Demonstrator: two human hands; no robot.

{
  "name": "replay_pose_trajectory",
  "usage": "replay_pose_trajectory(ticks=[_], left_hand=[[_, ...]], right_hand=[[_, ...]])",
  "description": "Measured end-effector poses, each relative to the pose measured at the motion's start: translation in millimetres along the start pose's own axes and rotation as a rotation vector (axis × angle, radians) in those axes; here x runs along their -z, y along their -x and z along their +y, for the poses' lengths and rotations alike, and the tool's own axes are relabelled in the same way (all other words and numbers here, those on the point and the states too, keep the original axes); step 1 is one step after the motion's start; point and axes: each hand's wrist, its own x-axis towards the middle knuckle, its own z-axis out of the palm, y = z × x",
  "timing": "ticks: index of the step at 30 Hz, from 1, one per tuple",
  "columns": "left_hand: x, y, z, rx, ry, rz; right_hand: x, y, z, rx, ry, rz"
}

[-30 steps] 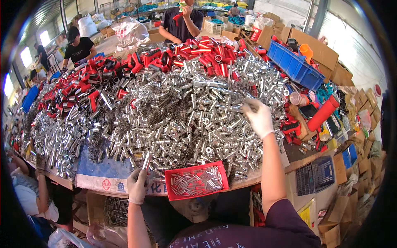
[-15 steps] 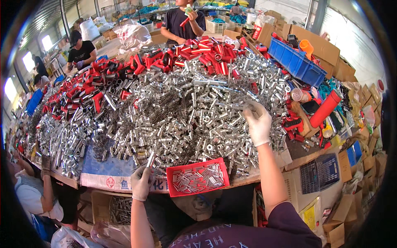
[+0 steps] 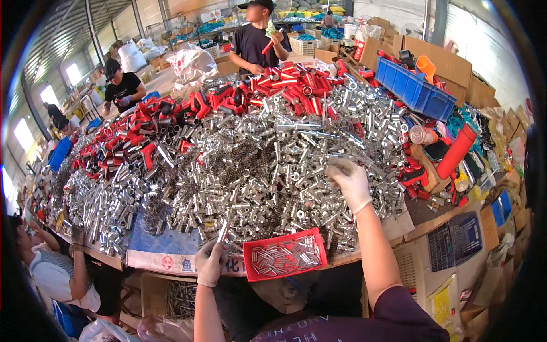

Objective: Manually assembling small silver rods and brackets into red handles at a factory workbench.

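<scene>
A pale glove covers my left hand (image 3: 209, 263), which is closed on a slim silver metal tube (image 3: 223, 232) that points up and away. Just right of it, a red tray (image 3: 249, 272) holds many short thin metal pins and juts over the table's front edge. My right hand (image 3: 348, 183), gloved too, is over the right part of a big heap of silver metal parts (image 3: 296, 188). Its fingers are bent together; whatever is between them is hidden. Dark coil springs (image 3: 239, 165) lie among the silver parts.
Red handle-shaped parts (image 3: 228, 100) are piled at the back. At the right are a blue crate (image 3: 413, 88), a red cylinder (image 3: 457, 149) and cardboard boxes (image 3: 439, 62). Co-workers stand behind the heap (image 3: 259, 40) and at the far left (image 3: 122, 88); another is at the near left (image 3: 62, 273).
My right hand has moved a little left over the heap, its fingers drawn closer together. My left hand still holds the tube. The whole view has shifted slightly.
</scene>
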Motion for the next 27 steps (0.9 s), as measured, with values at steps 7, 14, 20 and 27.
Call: replay_pose_trajectory(ticks=[7, 14, 20, 27], left_hand=[[5.4, 0.4, 5.2, 0.036, 0.008, -0.019], [5.8, -4.4, 3.5, 0.031, -0.043, -0.022], [5.8, -1.0, -2.1, 0.074, -0.024, 0.049], [-56.7, 2.1, 87.5, 0.074, 0.039, 0.044]], right_hand=[[-7.7, -3.2, -0.3, -0.026, -0.254, 0.028], [-22.1, -32.0, -2.2, 0.073, -0.401, 0.135], [-25.9, -22.1, 3.5, 0.153, -0.561, -0.039], [-16.8, -14.9, 11.6, 0.140, -0.564, -0.105]])
